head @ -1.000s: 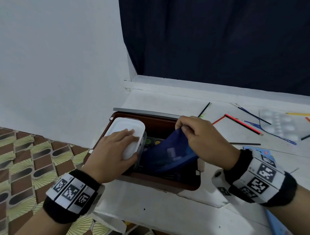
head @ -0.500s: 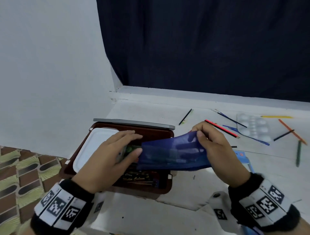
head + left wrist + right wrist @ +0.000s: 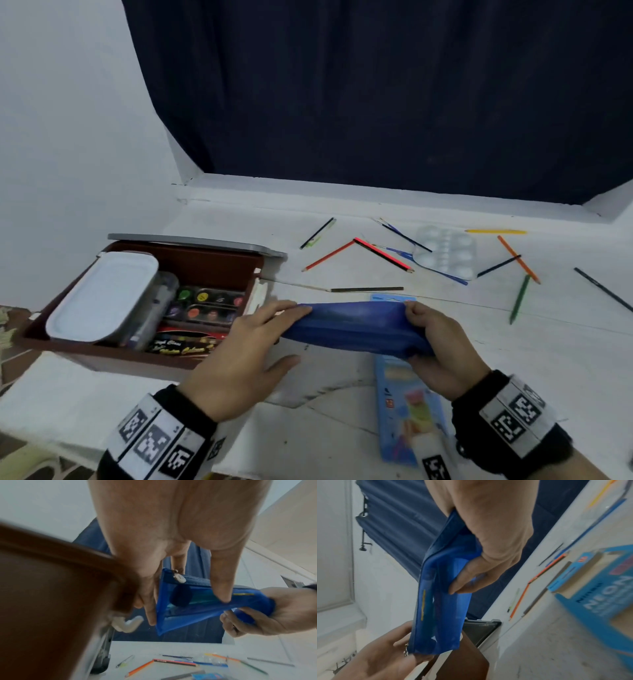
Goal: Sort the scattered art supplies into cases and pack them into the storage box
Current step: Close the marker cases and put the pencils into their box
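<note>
A blue mesh zip pouch (image 3: 352, 325) hangs stretched between my two hands just above the table, right of the brown storage box (image 3: 102, 356). My left hand (image 3: 291, 332) holds its zipper end between fingers and thumb. My right hand (image 3: 421, 329) grips the other end, with the thumb (image 3: 464, 582) pressed into the mesh. A dark round item shows inside the pouch (image 3: 188, 609). In the box lie a white lidded case (image 3: 102, 294), a set of paint pots (image 3: 205, 305) and a watercolour pack (image 3: 185, 346).
Loose pencils (image 3: 329, 255) and brushes lie scattered over the white table, around a clear paint palette (image 3: 445, 253). A blue stationery pack (image 3: 407, 404) lies under my right wrist. The box's grey lid (image 3: 195, 241) stands behind it. A dark curtain hangs at the back.
The pouch came up out of the box and moved right over the table. My left hand left the white case and took the pouch's left end.
</note>
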